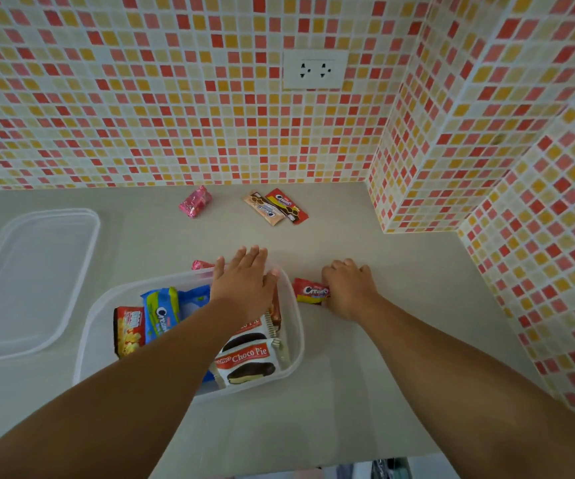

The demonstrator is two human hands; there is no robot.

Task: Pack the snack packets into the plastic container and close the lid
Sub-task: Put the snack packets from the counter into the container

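clear plastic comes first on the left: the lid (26,278) lies flat on the counter (365,392), well apart from the packing so it stays out of my way. next, the plastic container (294,335) sits in front of me, already holding a popcorn packet (128,328), a blue cream packet (161,311) and two choco pie packets (248,363). my left hand (241,283) lies flat, fingers straight, over its far rim, i judge to steady it. just right of the tub, my right hand (348,288) is curled around a red cream packet (310,291) on the counter, ready to lift it in. farther back wait a pink packet (195,201) and two overlapping cream packets (275,207); another pink one (202,264) peeks behind the tub.
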